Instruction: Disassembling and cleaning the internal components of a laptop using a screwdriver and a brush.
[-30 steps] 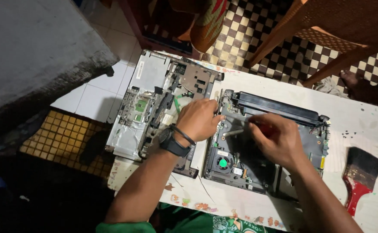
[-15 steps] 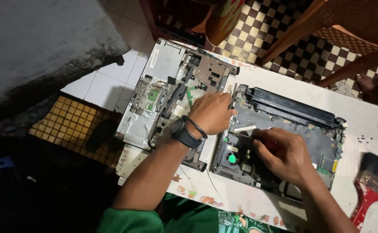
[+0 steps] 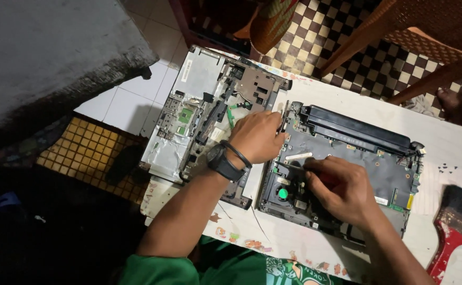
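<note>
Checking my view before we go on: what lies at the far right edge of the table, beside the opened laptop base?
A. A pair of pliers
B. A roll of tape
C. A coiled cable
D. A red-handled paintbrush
D: a red-handled paintbrush with dark bristles lies on the white table right of the laptop base, clear of the right hand working over the board.
</note>
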